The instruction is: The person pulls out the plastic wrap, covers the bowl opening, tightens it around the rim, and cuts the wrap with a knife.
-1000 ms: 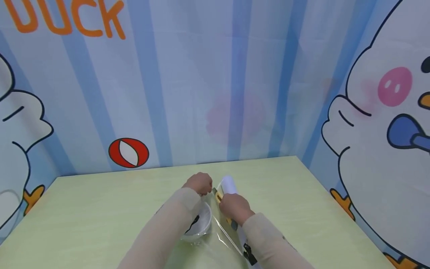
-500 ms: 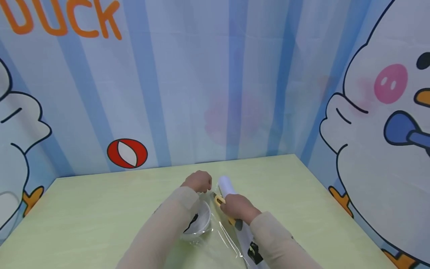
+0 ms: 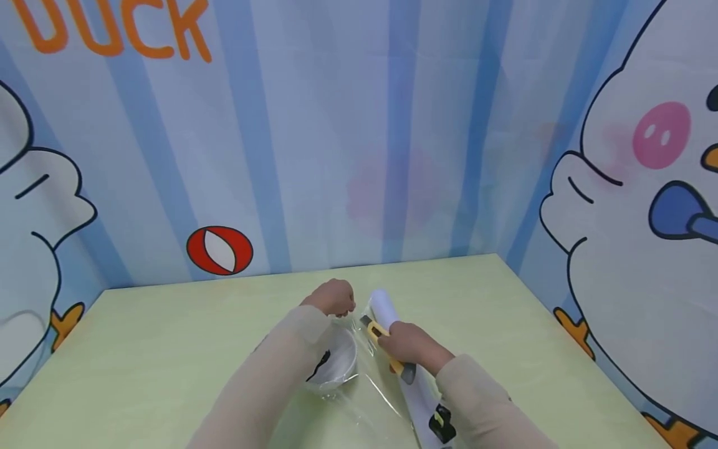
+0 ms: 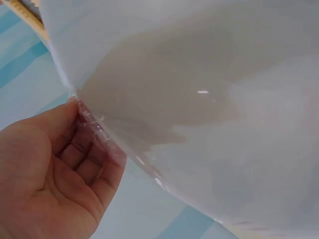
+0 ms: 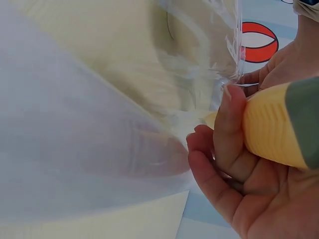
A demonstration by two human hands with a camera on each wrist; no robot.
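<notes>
My left hand (image 3: 333, 297) pinches the edge of a sheet of clear cling film (image 3: 364, 405) beyond the bowl; its thumb and fingertips meet at the film's edge in the left wrist view. Film lies over a white bowl (image 3: 343, 358), which is partly hidden by my left forearm. My right hand (image 3: 414, 343) grips a yellow and grey utility knife (image 3: 376, 330), seen close in the right wrist view as a ribbed yellow handle (image 5: 266, 127). The knife lies across a white film roll (image 3: 384, 307), its front end pointing away toward the left hand. Whether its blade is out cannot be told.
The pale yellow-green table (image 3: 185, 349) extends left and right of the hands. A striped blue curtain (image 3: 336, 137) with duck drawings hangs behind its far edge. A black patch (image 3: 442, 424) marks the roll's near part, beside my right sleeve.
My right hand and the knife have moved a little rightward, away from the left hand. The roll's near part has shifted right too. My left hand keeps pinching the film.
</notes>
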